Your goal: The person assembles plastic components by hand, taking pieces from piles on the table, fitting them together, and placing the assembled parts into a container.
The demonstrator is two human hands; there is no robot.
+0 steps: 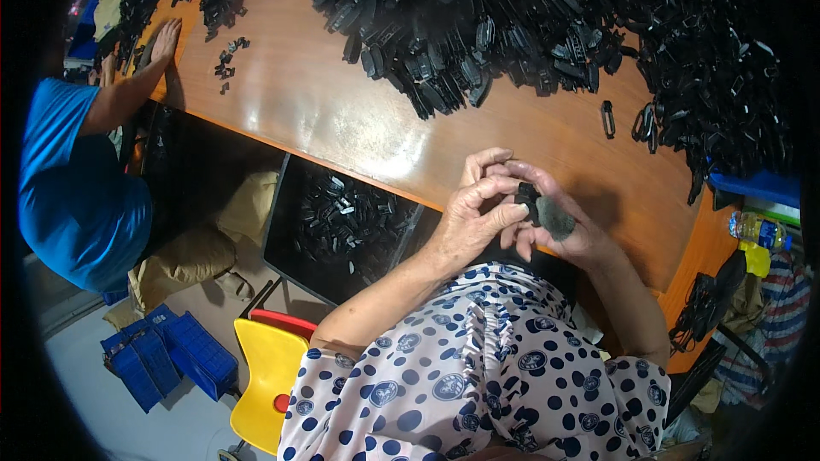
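Close in front of my body, at the table's near edge, both hands are together around a small black plastic part (527,200). My left hand (478,209) is closed, its thumb and fingertips pressing on the part. My right hand (571,235) curls around the same part from the other side. A rounded dark grey pad (555,218) is at my right thumb; whether it is worn or held, I cannot tell. Beyond the hands, a large heap of black plastic pieces (478,30) covers the far side of the wooden table (290,111). One loose black oblong piece (607,119) lies apart.
A black tray of small black parts (342,218) sits below the table edge at left. A co-worker in a blue shirt (81,192) works at the far left. Blue crates (166,354) and a yellow chair (260,380) stand on the floor. A plastic bottle (756,229) lies at right.
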